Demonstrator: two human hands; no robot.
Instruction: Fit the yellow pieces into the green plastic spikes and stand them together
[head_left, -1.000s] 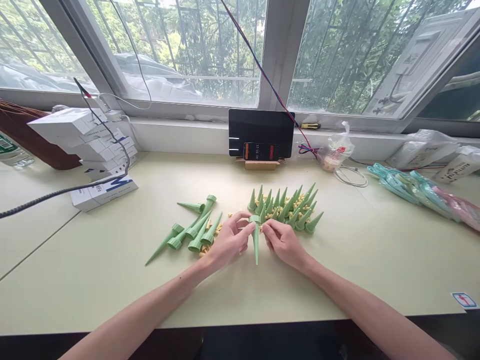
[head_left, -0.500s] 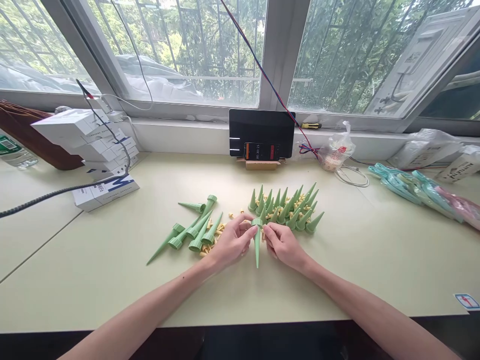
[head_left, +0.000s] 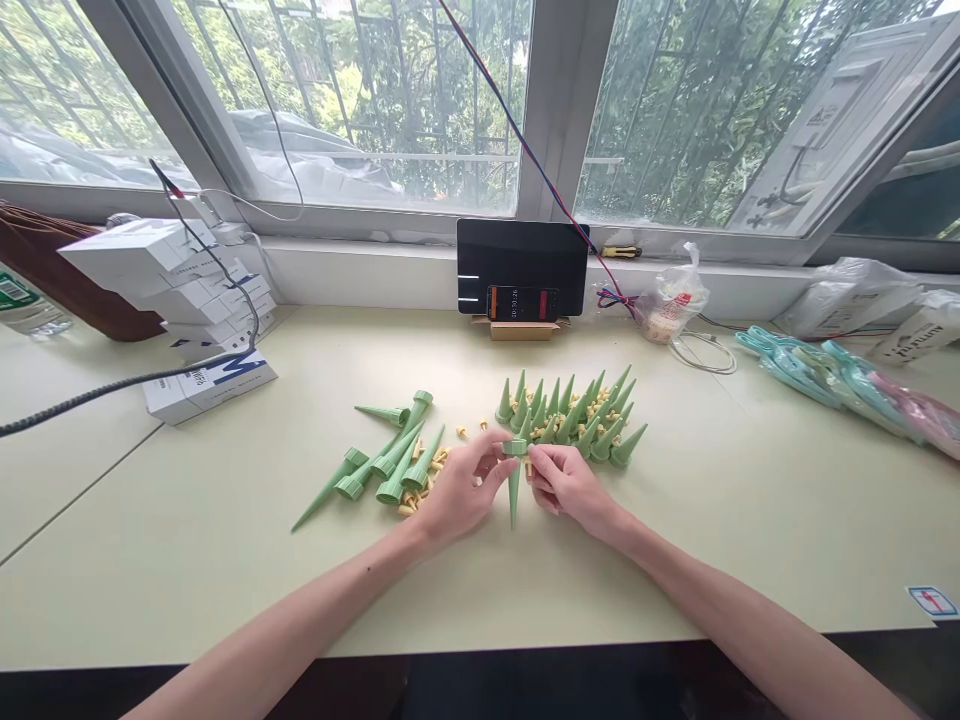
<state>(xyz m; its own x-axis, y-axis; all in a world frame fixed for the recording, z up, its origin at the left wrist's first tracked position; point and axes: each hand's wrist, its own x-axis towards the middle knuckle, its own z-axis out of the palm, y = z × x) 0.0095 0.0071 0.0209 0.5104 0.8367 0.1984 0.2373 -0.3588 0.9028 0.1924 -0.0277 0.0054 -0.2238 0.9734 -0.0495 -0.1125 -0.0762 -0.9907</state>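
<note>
Your L hand (head_left: pixel 466 488) is partly curled, thumb & fingers gripping the cap end of a green spike (head_left: pixel 514 497). Spike is near vert., cap up, tip down, btwn your hands; tip contact w/ table (head_left: pixel 480 600): cannot tell. Your R hand (head_left: pixel 574 488) is mostly closed, thumb & index pinched on a small yellow peg (head_left: pixel 528 467) just beside the spike.

To L: pile of loose spikes (head_left: pixel 391 464), lying at mixed angles, some w/ hollow cap ends facing you; cap contents too small to tell. Yellow pegs lie next to & partly under them. Beyond R hand: group of upright spikes (head_left: pixel 571 420), tips up, w/ yellow pcs. among them.

Containers: tied clear bag (head_left: pixel 688 292), rear R, w/ a cup inside; clear bottle (head_left: pixel 31 312), far L, green label, fill level unclear; stacked white boxes (head_left: pixel 135 250), contents hidden.
</note>
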